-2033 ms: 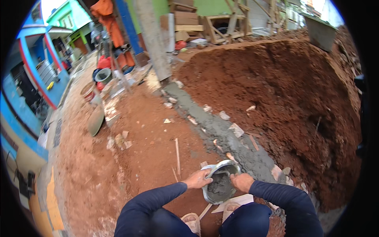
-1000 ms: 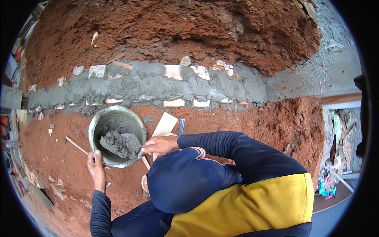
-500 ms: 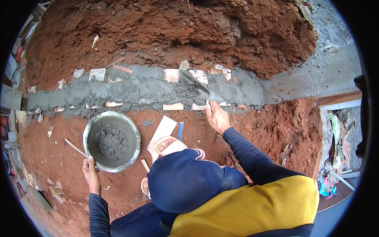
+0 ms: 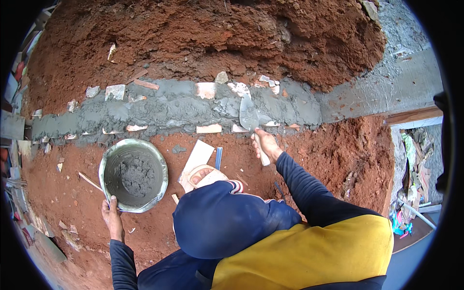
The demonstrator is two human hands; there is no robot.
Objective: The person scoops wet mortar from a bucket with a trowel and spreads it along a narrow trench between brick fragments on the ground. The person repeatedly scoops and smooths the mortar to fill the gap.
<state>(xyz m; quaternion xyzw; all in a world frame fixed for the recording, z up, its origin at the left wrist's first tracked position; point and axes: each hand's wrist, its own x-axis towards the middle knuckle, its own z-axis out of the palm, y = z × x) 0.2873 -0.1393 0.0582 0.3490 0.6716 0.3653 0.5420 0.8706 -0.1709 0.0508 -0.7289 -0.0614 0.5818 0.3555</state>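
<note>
My left hand [image 4: 111,217] grips the lower left rim of a round bucket [image 4: 159,182], which sits on the red soil with grey mortar [image 4: 133,174] inside. My right hand [image 4: 266,145] is closed on the pale handle of a trowel [image 4: 249,113]. The trowel's metal blade lies on a long strip of wet mortar [image 4: 174,106] with white and reddish fragments along both edges, just beyond my right hand. A white board [image 4: 198,157] and a narrow blue piece [image 4: 218,159] lie by my sandalled foot [image 4: 203,178], between bucket and trowel.
A rough red earth bank [image 4: 217,34] rises beyond the mortar strip. A grey concrete beam [image 4: 377,92] continues at the right, with a heap of debris [image 4: 411,164] below it. A thin stick [image 4: 91,181] lies left of the bucket; scrap boards [image 4: 14,123] crowd the far left.
My right hand moved from the bucket up and right to the strip with the trowel; the mortar on its blade is gone. Lately the blade has tilted flatter over the strip.
</note>
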